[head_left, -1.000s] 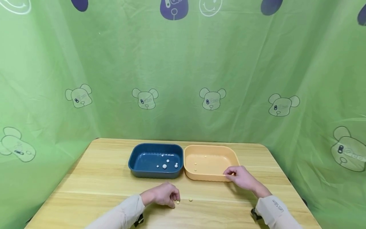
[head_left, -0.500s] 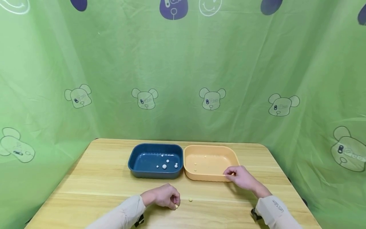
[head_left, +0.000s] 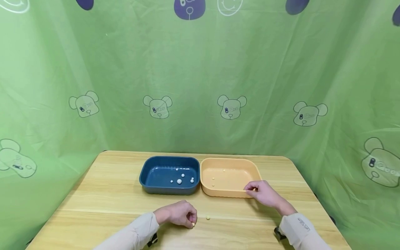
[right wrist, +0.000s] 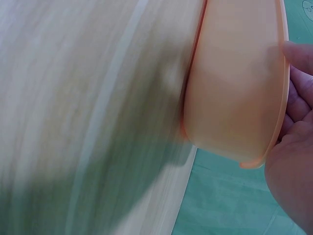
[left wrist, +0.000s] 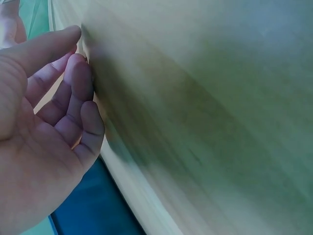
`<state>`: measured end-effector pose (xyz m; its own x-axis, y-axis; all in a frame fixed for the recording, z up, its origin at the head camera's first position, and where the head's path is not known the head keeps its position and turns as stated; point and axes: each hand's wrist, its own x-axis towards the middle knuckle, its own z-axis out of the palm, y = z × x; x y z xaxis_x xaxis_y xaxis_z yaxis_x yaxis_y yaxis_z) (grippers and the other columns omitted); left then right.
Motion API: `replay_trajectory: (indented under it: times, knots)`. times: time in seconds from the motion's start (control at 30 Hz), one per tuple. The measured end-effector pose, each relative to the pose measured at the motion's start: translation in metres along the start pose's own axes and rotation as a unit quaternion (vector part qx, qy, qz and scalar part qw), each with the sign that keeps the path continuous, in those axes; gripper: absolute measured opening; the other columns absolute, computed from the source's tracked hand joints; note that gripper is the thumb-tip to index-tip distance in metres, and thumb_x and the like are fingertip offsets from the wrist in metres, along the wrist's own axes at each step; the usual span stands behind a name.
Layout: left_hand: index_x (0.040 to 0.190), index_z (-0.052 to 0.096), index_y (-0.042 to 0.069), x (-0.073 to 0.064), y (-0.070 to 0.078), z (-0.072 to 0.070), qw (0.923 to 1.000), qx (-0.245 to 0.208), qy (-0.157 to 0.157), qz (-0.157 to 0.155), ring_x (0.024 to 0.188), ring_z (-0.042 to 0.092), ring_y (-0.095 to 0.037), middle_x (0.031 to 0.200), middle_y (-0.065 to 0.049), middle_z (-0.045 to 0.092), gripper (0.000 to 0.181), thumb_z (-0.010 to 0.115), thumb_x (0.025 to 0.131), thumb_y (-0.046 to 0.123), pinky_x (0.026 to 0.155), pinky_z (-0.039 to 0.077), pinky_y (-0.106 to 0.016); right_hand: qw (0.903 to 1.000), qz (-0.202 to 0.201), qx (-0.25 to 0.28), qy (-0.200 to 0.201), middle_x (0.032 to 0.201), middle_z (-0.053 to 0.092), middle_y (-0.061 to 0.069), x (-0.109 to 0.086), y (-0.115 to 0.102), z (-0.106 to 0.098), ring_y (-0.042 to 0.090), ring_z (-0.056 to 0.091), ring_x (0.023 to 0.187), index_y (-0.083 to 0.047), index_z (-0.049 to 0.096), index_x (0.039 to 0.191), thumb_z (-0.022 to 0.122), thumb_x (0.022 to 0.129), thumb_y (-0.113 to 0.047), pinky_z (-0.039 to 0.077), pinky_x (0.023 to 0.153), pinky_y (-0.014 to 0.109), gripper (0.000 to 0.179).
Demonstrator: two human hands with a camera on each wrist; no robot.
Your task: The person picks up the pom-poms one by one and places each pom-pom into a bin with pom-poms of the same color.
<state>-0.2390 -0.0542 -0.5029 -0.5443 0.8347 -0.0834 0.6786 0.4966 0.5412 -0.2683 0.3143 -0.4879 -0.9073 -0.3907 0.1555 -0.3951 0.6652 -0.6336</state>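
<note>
In the head view my left hand [head_left: 180,214] is down at the tabletop in front of the bins. Its thumb and fingertips pinch a small yellow ball [head_left: 193,224]; the left wrist view hides that ball behind the curled fingers. Another yellow ball [head_left: 208,217] lies just to the right on the wood. My right hand [head_left: 264,193] grips the near right rim of the orange plastic bin [head_left: 225,193], thumb outside and fingers over the edge. Inside that bin sit a few tiny yellow balls [head_left: 224,170].
Against the orange bin's left side stands a dark blue bin [head_left: 170,190] holding several white balls [head_left: 179,181] of different sizes. Both rest on a light wooden table [head_left: 103,194]. A green printed curtain [head_left: 193,69] surrounds the table's back and sides.
The left fingertips have closed on the yellow ball, which has shifted slightly toward the near edge. The right hand stays on the orange bin's rim.
</note>
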Motion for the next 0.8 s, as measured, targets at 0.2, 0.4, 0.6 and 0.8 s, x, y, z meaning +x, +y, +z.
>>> replay_trajectory:
  times: [0.2, 0.4, 0.6, 0.8]
  knots:
    - [0.077, 0.064, 0.017, 0.001, 0.001, -0.003, 0.9999, -0.011, 0.001, 0.003, 0.062, 0.049, 0.006, 0.068, 0.018, 0.053, 0.013, 0.075, 0.076, 0.011, 0.06, 0.045, -0.011, 1.0, -0.001, -0.002, -0.005, 0.081, 0.063, -0.01, 0.0, 0.001, 0.0, 0.007, 0.054, 0.074, -0.02, 0.068, 0.086, 0.064, 0.087, -0.009, 0.047, 0.067, 0.025, 0.011]
    - [0.078, 0.064, 0.018, 0.003, 0.002, -0.007, 0.9999, -0.01, 0.01, -0.004, 0.062, 0.051, 0.005, 0.069, 0.017, 0.054, 0.012, 0.074, 0.076, 0.012, 0.059, 0.046, -0.012, 0.9999, -0.01, -0.005, -0.003, 0.081, 0.062, -0.011, 0.0, 0.001, 0.0, 0.006, 0.054, 0.074, -0.019, 0.068, 0.086, 0.064, 0.088, -0.009, 0.047, 0.066, 0.024, 0.011]
    - [0.076, 0.064, 0.018, 0.005, 0.002, -0.011, 0.9996, -0.009, 0.027, 0.004, 0.061, 0.05, 0.005, 0.068, 0.018, 0.054, 0.012, 0.074, 0.076, 0.011, 0.057, 0.046, -0.011, 0.9999, -0.015, -0.004, 0.002, 0.08, 0.063, -0.009, 0.0, 0.001, 0.001, 0.007, 0.054, 0.073, -0.017, 0.069, 0.085, 0.064, 0.088, -0.009, 0.047, 0.064, 0.024, 0.01]
    - [0.074, 0.065, 0.016, 0.008, 0.002, -0.016, 0.9981, -0.003, 0.056, 0.026, 0.06, 0.048, 0.007, 0.066, 0.018, 0.053, 0.008, 0.071, 0.075, 0.01, 0.056, 0.044, -0.01, 1.0, -0.007, 0.0, 0.003, 0.08, 0.063, -0.009, 0.0, 0.0, 0.001, 0.007, 0.054, 0.073, -0.017, 0.069, 0.085, 0.064, 0.088, -0.008, 0.047, 0.065, 0.024, 0.01]
